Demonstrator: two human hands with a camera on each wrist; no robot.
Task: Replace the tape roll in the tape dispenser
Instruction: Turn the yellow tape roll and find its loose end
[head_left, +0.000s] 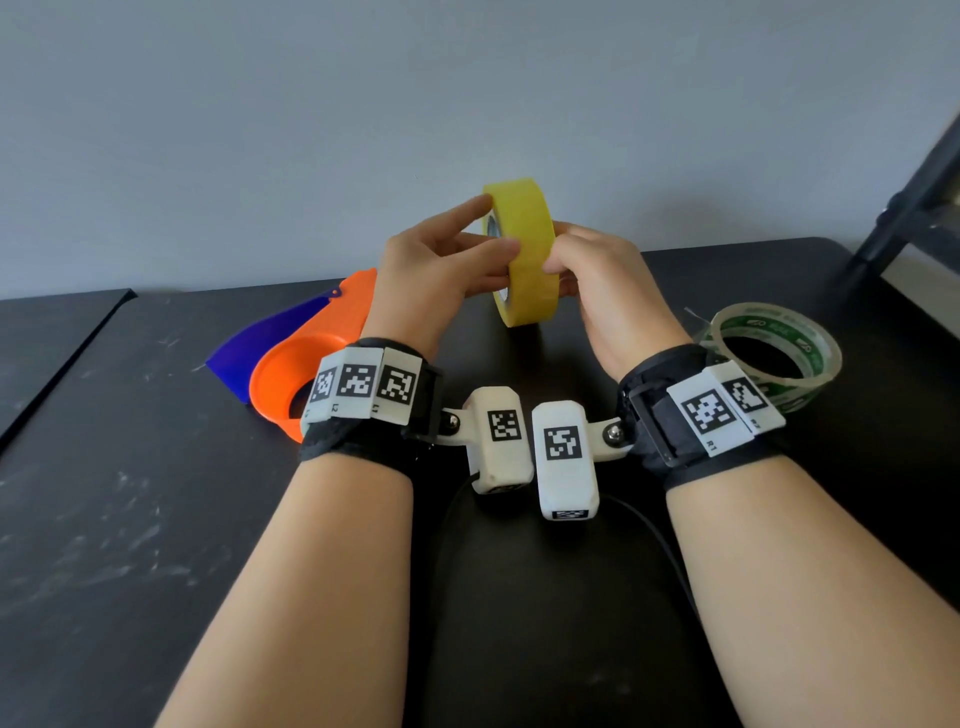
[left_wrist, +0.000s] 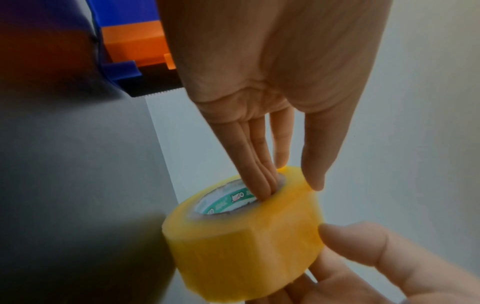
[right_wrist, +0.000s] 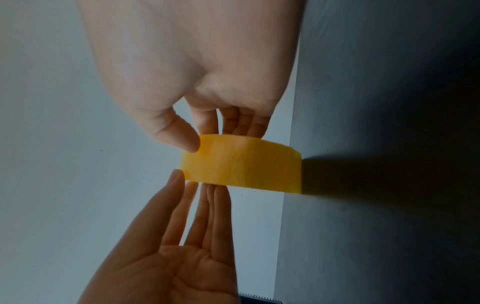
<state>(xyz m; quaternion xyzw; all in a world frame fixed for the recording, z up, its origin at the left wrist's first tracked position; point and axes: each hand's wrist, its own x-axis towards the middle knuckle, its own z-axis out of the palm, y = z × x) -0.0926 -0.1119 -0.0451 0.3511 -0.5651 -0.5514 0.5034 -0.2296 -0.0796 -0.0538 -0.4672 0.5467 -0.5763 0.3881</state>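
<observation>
A full yellow tape roll (head_left: 527, 260) stands on edge in the air above the black table (head_left: 130, 519), held between both hands. My left hand (head_left: 496, 234) has its fingers (left_wrist: 259, 164) pushed into the roll's core and its thumb (left_wrist: 314, 164) on the outer rim of the roll (left_wrist: 241, 246). My right hand (head_left: 558, 249) pinches the roll (right_wrist: 246, 168) from the other side, thumb (right_wrist: 182, 137) on the tape's face and fingers behind it. The orange and blue tape dispenser (head_left: 317, 338) lies on the table behind my left wrist; no roll shows in its orange ring.
A nearly used-up clear roll with a green-printed core (head_left: 779, 358) lies flat on the table beside my right wrist. The dispenser's serrated blade (left_wrist: 155, 91) points toward the wall. A dark stand (head_left: 914, 208) rises at the far right. A black cable (head_left: 649, 530) runs between my forearms.
</observation>
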